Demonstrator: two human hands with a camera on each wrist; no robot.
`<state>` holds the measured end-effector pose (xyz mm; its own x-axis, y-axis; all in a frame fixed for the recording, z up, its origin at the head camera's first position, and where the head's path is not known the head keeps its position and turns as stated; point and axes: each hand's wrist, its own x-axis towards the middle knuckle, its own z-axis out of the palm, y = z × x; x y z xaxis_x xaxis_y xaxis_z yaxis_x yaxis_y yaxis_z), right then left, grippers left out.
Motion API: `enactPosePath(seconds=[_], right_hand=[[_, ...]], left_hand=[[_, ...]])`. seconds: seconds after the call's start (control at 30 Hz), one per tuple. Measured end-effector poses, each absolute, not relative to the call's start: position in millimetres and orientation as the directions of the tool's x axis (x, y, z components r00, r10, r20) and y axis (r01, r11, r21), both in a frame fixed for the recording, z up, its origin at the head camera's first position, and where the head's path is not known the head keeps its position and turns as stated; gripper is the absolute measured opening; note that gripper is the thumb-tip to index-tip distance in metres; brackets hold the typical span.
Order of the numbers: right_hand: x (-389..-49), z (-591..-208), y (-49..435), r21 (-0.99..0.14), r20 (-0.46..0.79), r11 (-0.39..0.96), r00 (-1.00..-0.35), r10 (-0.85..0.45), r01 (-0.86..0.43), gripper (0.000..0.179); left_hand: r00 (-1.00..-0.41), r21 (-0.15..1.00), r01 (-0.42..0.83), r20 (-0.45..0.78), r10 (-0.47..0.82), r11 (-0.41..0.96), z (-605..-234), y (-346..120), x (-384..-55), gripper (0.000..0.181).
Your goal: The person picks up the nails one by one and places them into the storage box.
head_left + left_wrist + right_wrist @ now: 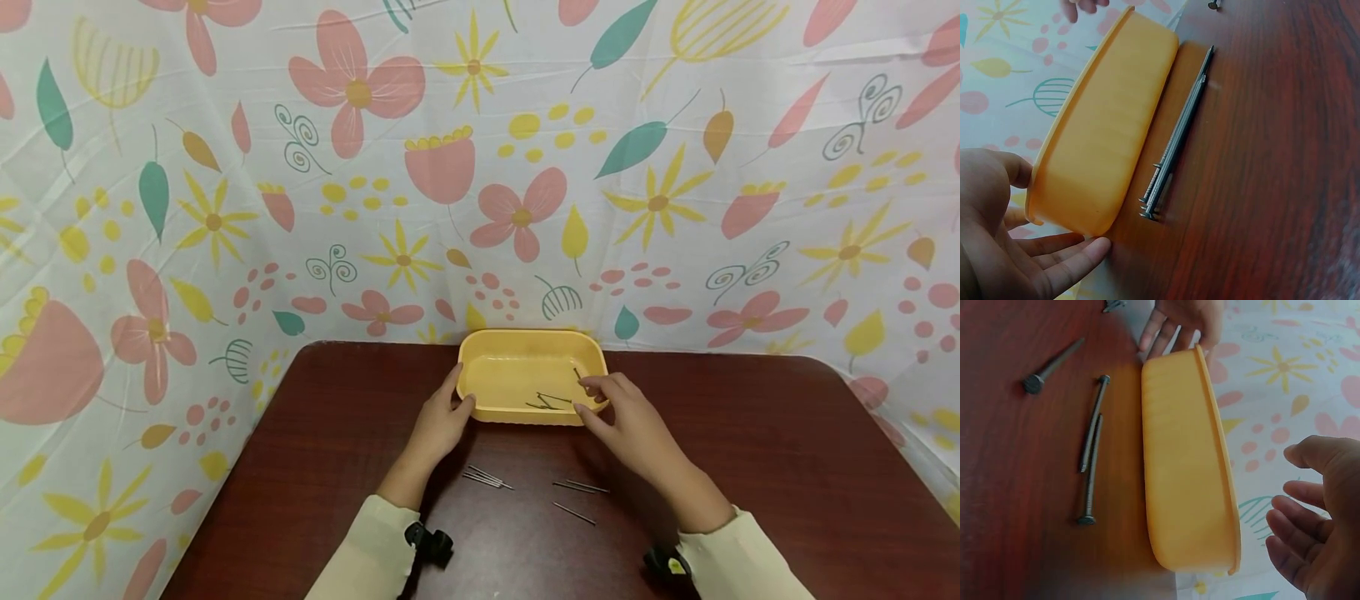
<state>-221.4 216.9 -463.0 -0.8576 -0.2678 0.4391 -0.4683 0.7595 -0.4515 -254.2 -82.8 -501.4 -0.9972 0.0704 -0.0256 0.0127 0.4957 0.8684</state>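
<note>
At my twelve o'clock I have the yellow tray (495, 379), upright, shallow, round-cornered. Slim dark nails (555, 397) lie loose inside, around its five o'clock. Outside, a tight nail bundle (487, 478) lies at its seven; a close pair (573, 487) and a lone nail (574, 513) lie towards its five.

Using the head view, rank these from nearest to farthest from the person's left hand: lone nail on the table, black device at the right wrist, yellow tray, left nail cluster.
1. Yellow tray, touching the left hand.
2. Left nail cluster, this side of the tray.
3. Lone nail, farther right.
4. Black device, rightmost.
</note>
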Motion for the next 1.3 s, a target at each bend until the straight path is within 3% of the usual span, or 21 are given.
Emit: enactPosePath(seconds=[0.47,0.87,1.3], right_hand=[[-200.4,-476.2,223.3,-0.485,0.234,0.778,-0.916,-0.324,-0.399,0.02],[-196.2,-486.1,231.8,-0.56,0.087,0.719,-0.892,-0.444,-0.413,0.012],[-195.6,-496.8,233.5,-0.535,0.036,0.694,-0.833,-0.552,-0.482,0.015]], left_hand=[[-0.998,0.865,0.018,-0.016,0.062,0.501,-501.0,-82.9,-253.3,0.063],[-0.997,0.857,0.019,-0.023,0.075,0.515,-500.8,-83.3,-254.3,0.064],[-0.997,0.859,0.02,-0.024,0.079,0.511,-501.0,-84.0,-255.4,0.064]])
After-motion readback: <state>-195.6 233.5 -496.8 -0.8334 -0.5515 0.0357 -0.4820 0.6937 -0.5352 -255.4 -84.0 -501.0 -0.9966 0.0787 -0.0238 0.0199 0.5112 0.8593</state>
